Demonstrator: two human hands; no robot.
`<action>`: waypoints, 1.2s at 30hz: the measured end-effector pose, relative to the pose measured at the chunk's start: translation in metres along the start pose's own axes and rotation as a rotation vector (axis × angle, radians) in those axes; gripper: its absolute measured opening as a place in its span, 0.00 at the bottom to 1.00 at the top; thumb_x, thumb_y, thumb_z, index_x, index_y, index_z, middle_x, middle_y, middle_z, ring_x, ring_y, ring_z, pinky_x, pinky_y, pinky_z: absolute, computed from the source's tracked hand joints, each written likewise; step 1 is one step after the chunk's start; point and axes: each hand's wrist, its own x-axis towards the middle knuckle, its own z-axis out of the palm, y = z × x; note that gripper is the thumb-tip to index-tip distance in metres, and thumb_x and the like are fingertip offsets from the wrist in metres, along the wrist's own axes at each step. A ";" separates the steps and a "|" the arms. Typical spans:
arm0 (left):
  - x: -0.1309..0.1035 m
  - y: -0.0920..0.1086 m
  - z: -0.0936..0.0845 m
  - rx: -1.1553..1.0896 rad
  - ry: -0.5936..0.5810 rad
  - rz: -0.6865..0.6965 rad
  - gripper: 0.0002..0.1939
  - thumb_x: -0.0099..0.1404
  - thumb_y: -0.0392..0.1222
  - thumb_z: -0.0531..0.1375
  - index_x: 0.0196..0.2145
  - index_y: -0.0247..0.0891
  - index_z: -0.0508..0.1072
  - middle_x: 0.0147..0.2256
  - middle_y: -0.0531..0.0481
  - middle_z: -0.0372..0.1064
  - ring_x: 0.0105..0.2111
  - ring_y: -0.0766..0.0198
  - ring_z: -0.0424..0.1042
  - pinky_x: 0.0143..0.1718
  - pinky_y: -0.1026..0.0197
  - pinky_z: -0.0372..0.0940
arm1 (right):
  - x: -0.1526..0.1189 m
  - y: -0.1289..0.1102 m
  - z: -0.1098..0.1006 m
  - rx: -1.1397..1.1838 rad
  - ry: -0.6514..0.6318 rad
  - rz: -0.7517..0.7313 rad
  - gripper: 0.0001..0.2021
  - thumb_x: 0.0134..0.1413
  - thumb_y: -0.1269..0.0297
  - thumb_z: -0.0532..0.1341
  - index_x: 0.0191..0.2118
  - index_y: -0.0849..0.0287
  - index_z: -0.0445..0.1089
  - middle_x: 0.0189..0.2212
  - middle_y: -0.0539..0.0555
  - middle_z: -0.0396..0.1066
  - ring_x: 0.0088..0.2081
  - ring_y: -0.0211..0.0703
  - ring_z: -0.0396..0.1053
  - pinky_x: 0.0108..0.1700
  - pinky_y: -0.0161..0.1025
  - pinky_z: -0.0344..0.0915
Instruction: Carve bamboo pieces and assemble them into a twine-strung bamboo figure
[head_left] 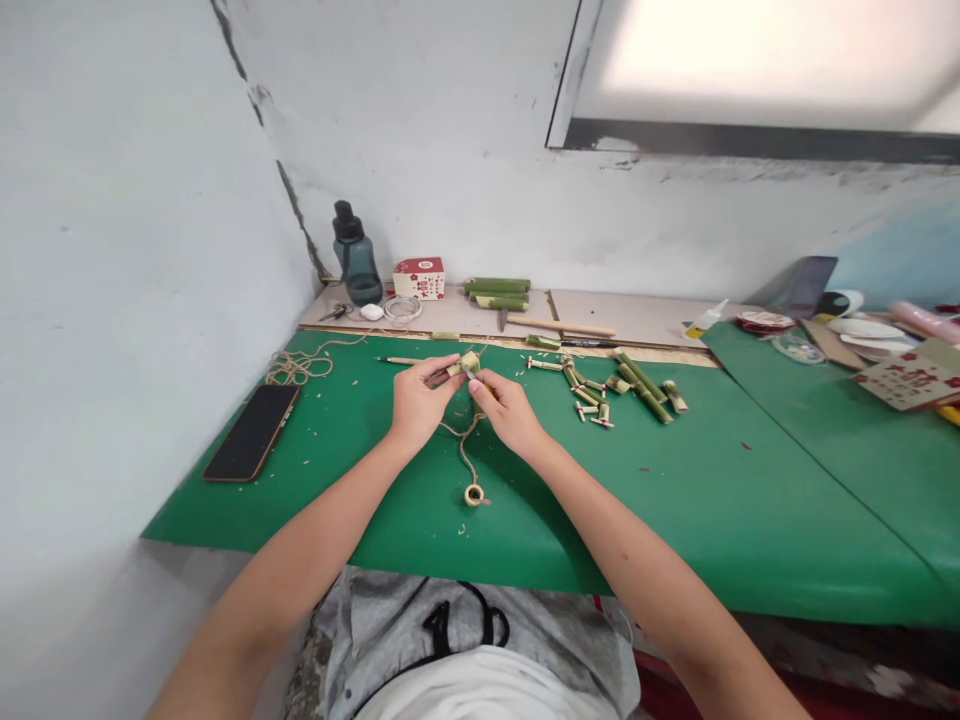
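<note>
Above the green mat, my left hand (424, 400) is closed around a short bamboo piece (470, 362). My right hand (510, 412) grips a small knife (472, 373), its blade against the bamboo; most of its handle is hidden by the fingers. Below the hands, a twine cord (468, 455) runs down to a small bamboo ring (473, 495) lying on the mat. Just to the right lie small jointed bamboo pieces (585, 388), and beside them are longer green bamboo sticks (643, 385).
A phone (252, 433) and loose twine (300, 365) lie at left. Along the back stand a water bottle (357, 255), a red-and-white box (418, 279) and stacked bamboo lengths (496, 293). A wooden-handled tool (559, 325) and a glue bottle (706, 318) are farther right.
</note>
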 end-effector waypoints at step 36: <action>0.009 0.000 0.000 -0.307 -0.017 -0.372 0.25 0.47 0.45 0.78 0.41 0.31 0.81 0.37 0.42 0.82 0.36 0.55 0.82 0.52 0.47 0.73 | 0.006 0.018 -0.019 -0.240 0.235 0.111 0.19 0.68 0.46 0.52 0.39 0.56 0.70 0.23 0.47 0.65 0.25 0.38 0.59 0.31 0.35 0.50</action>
